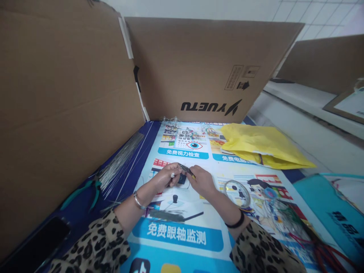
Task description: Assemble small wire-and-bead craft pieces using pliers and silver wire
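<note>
Over the middle of the printed poster, my right hand [203,182] is closed round small pliers [186,169] with dark jaws and a bit of yellow on the grip. The jaws point up and left, towards the fingers of my left hand [169,176], which wears a ring and a bracelet. Those fingers are closed at the jaw tips; whatever thin piece they pinch is too small to make out. Just below the hands, a dark grey-green bundle of short thin strands [167,215] lies on the poster.
Cardboard walls [210,68] stand left and behind. Along the left lie thin wires [122,163], teal-handled pliers [95,189] and a phone [40,242]. A yellow bag [264,142], a clear tape roll [237,193], red-handled scissors [321,242] and a teal packet [327,208] are rightward.
</note>
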Available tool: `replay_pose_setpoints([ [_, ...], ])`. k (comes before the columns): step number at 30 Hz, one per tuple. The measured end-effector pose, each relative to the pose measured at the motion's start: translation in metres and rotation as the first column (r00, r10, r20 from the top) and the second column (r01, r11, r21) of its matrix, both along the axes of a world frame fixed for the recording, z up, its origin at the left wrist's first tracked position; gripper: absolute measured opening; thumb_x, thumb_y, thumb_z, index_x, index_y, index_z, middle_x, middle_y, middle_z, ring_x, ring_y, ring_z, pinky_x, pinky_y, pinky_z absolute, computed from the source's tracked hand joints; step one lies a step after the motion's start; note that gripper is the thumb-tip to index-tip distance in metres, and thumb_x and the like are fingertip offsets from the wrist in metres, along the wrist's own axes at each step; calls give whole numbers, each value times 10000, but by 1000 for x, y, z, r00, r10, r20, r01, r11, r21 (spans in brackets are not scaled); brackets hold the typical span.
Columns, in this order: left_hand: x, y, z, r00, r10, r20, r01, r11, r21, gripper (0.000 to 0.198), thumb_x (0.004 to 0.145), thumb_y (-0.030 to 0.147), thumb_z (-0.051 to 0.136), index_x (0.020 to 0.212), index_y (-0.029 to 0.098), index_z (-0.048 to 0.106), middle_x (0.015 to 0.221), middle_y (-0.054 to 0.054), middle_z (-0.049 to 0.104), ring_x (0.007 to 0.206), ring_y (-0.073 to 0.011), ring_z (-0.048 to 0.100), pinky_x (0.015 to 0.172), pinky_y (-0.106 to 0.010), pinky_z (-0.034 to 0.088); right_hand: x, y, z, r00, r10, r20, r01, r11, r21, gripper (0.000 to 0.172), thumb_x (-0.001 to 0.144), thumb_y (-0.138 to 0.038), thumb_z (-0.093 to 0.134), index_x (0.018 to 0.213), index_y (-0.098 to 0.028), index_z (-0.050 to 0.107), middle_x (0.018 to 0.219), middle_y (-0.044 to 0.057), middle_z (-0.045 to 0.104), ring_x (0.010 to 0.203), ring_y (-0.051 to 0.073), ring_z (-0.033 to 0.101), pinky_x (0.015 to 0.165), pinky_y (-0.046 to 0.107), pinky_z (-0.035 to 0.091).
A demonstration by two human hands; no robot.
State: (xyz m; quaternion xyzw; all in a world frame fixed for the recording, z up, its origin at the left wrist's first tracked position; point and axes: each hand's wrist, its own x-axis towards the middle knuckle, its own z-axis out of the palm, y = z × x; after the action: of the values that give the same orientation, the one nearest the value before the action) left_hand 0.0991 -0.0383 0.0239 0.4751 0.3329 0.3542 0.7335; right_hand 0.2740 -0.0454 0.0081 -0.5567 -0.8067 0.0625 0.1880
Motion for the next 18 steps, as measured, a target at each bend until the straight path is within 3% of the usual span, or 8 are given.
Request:
replay_pose_setpoints([
  [8, 0, 2, -1, 989, 133, 70, -132, 991, -13, 196, 758, 323, 582, 704, 163, 483, 422, 78, 391, 319, -31, 281, 352, -175, 163, -1, 0, 0, 999, -25, -44, 24, 1000, -12, 226, 876, -365, 436, 855, -198, 587, 833, 30, 589, 809, 152, 552, 660, 236, 366],
  [14, -4, 8, 2, 918, 314, 242, -311, 949, -50, 125, 776, 269, 561, 754, 165, 494, 431, 93, 299, 335, -34, 262, 356, -167, 184, -1, 0, 1, 997, -9, -83, 7, 1000, -19, 214, 862, -374, 471, 883, -201, 596, 837, 32, 588, 845, 165, 545, 706, 245, 377],
  [18, -4, 11, 1, 884, 383, 269, -371, 923, -97, 149, 763, 269, 588, 744, 163, 485, 432, 96, 287, 333, -30, 259, 353, -165, 190, -1, 0, 1, 994, -1, -105, -1, 1000, -14, 231, 863, -389, 474, 890, -197, 599, 826, 36, 582, 828, 165, 541, 715, 250, 382],
])
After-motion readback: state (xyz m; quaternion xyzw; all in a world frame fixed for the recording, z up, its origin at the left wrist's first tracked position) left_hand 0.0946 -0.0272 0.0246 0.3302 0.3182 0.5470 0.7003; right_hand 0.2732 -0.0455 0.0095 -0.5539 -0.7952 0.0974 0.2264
